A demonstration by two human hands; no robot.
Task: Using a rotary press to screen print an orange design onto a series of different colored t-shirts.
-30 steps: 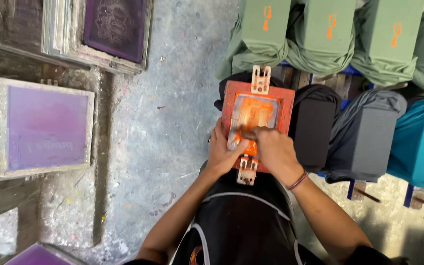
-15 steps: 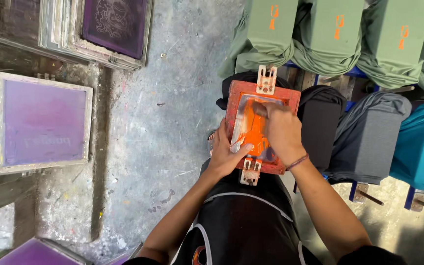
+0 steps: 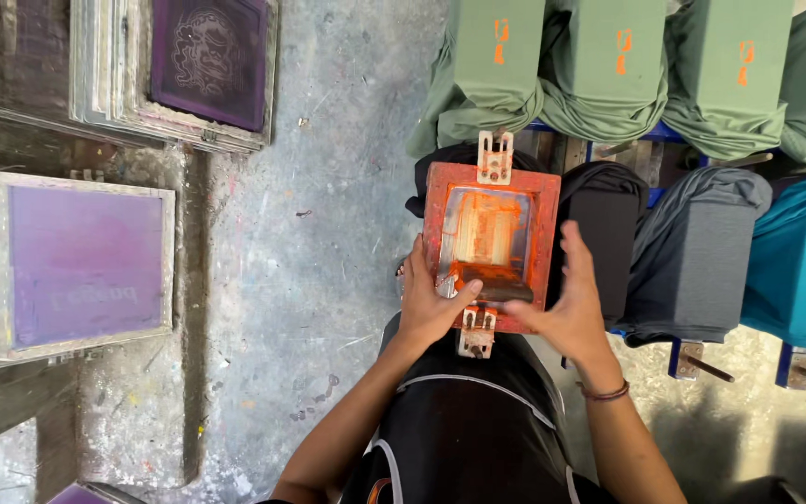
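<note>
Orange-stained wooden screen-printing frame (image 3: 491,245), small and square, with metal hinge brackets at its far and near ends, lies flat over a black garment (image 3: 608,233) stretched on a pallet, middle of view. Inside it, an orange-coated squeegee block (image 3: 489,280) sits at the near edge of the mesh.

Left hand (image 3: 429,303): fingers curled against the frame's near-left edge, thumb reaching toward the squeegee; gripping or only pressing, cannot tell. Right hand (image 3: 566,303): spread wide, fingers extended, hovering just right of the frame's near-right corner, holding nothing.

Handling, by judgement: frame looks stiff and fairly light; the mesh is likely taut and easily torn, so take it by the wooden rails, not the centre. Wet ink probably makes rails and squeegee slippery.

Right: a grey garment (image 3: 692,252) and a teal one (image 3: 799,261) on neighbouring pallets. Far: green garments with orange prints (image 3: 608,56). Left, on the spattered concrete floor (image 3: 328,233): large screens with purple mesh (image 3: 81,261).
</note>
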